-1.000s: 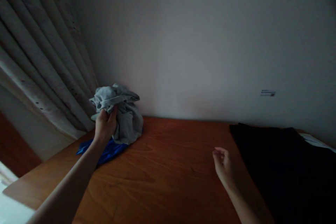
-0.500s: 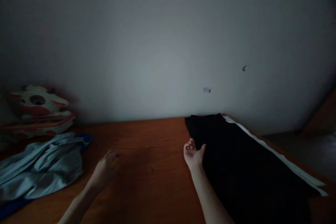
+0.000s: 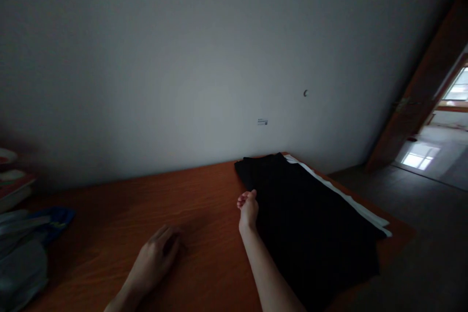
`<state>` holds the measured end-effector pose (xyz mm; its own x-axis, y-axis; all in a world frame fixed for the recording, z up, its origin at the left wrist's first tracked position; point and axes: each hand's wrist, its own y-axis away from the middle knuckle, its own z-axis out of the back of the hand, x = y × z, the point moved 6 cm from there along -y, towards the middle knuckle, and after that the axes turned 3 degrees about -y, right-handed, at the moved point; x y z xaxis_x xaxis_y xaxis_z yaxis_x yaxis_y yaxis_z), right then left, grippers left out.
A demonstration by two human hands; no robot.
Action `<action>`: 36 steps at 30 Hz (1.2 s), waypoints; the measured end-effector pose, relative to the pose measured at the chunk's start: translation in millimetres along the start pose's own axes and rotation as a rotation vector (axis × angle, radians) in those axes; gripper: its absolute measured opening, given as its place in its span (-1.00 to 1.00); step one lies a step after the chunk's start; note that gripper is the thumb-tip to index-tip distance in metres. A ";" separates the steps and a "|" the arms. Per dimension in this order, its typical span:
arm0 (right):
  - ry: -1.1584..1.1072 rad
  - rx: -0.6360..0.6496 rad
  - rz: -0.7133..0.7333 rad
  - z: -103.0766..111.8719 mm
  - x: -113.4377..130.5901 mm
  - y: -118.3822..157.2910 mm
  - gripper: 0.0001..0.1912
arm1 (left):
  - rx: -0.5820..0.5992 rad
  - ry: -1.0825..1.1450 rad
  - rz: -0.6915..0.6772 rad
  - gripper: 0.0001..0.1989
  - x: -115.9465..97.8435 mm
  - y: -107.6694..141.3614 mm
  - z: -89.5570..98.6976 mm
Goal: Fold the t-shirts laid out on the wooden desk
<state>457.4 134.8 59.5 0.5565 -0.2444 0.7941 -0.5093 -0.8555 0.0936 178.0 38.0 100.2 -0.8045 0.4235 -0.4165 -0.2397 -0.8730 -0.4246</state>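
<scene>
Black cloth (image 3: 307, 214) lies spread over white cloth (image 3: 340, 190) on the right side of the brown wooden surface (image 3: 120, 204). My right hand (image 3: 248, 207) is at the black cloth's left edge, its fingers curled in and thumb drawn close, with nothing visible in them. Lower and to the left, my left hand (image 3: 155, 258) hovers over or rests on the bare wood. Its fingers are bent, a gap shows between thumb and fingers, and it holds nothing that I can see; the fingertips are blurred.
Crumpled grey cloth (image 3: 22, 258) and a blue cloth (image 3: 54, 222) lie at the left edge. Behind them a red and white toy (image 3: 14, 187) is partly in view. A pale wall (image 3: 183, 83) stands behind the surface. A brown door (image 3: 413, 92) is at the right.
The view has turned right, showing the door and less of the toy and grey cloth. My left hand has moved right over the wood. My right hand's fingers and thumb have closed together.
</scene>
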 end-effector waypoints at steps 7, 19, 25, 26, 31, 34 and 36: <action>0.270 0.915 -0.167 -78.6 4.6 111.5 -0.28 | -0.076 0.121 0.096 -0.58 5.7 0.4 -3.4; 0.643 0.335 0.277 -43.3 38.5 56.3 -0.45 | -0.188 0.452 0.591 -0.36 37.7 4.9 16.2; 1.588 0.299 0.525 -28.8 29.6 51.2 -0.50 | -0.288 0.060 0.281 -0.43 21.9 5.5 16.0; 1.617 0.327 0.502 -27.6 26.7 50.8 -0.60 | -0.319 -0.011 0.207 -0.47 17.2 5.8 18.4; 1.353 0.481 0.512 -36.6 24.4 49.2 -0.81 | -0.247 -0.161 -0.071 -0.67 -11.2 5.2 24.3; 0.929 0.681 0.512 -52.9 26.8 63.5 -0.80 | -0.113 -0.101 -0.040 -0.59 -16.1 4.9 20.5; 0.695 0.844 0.452 -64.8 27.3 81.8 -0.77 | -0.073 -0.069 0.017 -0.38 -13.9 5.4 18.0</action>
<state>388.4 87.8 127.7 -0.1721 -0.5246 0.8338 0.1716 -0.8494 -0.4990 178.1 23.1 118.2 -0.8444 0.3889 -0.3685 -0.1876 -0.8589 -0.4767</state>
